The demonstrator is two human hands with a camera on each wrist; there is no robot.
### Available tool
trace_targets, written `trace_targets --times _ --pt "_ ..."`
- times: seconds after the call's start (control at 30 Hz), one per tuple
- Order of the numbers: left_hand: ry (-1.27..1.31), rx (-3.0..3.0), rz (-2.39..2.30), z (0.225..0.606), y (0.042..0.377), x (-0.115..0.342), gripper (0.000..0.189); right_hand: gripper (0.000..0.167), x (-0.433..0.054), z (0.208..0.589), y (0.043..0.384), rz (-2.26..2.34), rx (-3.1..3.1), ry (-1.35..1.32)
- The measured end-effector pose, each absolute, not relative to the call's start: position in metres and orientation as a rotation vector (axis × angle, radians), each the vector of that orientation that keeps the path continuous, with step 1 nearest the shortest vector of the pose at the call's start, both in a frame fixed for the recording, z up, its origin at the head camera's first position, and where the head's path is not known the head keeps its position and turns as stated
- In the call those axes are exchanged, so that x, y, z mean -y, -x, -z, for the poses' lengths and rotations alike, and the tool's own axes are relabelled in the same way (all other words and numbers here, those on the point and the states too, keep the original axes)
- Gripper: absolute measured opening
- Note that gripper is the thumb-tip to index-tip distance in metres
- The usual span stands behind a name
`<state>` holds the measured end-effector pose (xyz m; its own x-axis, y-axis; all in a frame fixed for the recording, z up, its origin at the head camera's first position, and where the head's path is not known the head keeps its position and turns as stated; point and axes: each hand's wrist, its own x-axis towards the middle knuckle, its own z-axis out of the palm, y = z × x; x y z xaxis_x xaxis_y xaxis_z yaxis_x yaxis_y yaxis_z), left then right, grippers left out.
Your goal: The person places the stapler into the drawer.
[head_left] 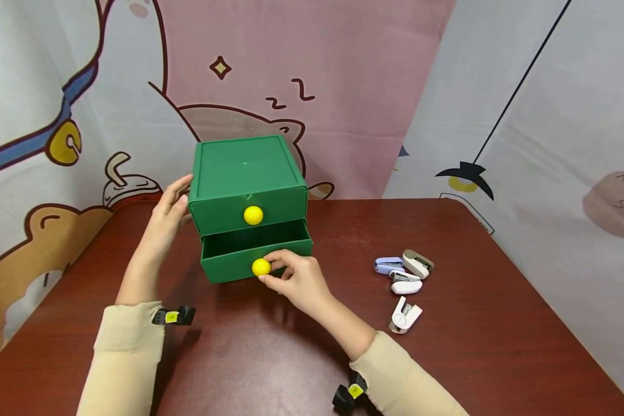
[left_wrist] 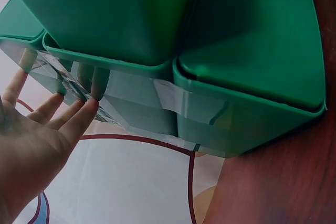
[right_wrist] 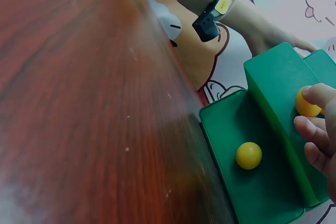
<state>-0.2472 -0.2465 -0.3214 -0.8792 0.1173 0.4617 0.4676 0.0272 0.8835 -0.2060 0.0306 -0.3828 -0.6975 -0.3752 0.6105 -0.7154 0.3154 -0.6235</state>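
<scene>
A green drawer unit (head_left: 244,167) with three tiers stands on the table, its middle drawer (head_left: 229,263) pulled partway out. My right hand (head_left: 299,283) pinches the round yellow knob (head_left: 261,267) of that drawer between thumb and fingers; the right wrist view shows the same grip on the knob (right_wrist: 308,102). The bottom drawer's yellow knob (right_wrist: 249,156) appears in that view but is hidden from the head camera. Fingers of my left hand (left_wrist: 42,129), spread and fairly straight, touch the unit's side wall. Above, the top drawer's knob (head_left: 253,215) is untouched, with that drawer closed.
Several small staplers lie to the right on the dark red-brown table (head_left: 499,323): a blue one (head_left: 389,265), a brownish one (head_left: 418,263), a white one (head_left: 406,283), and another white one (head_left: 405,315) nearer. A printed cartoon curtain (head_left: 353,86) hangs behind the table.
</scene>
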Motion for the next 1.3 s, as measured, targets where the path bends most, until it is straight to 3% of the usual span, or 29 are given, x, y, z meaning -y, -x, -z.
trace_targets --times 0.67,1.3 --pt "0.619 2.058 1.905 0.323 0.249 0.247 0.048 0.028 -0.05 0.379 0.175 -1.286 2.197 -1.126" --pt "0.617 2.06 1.911 0.323 0.248 0.246 0.049 0.026 -0.062 0.373 0.172 -1.247 2.256 -1.164"
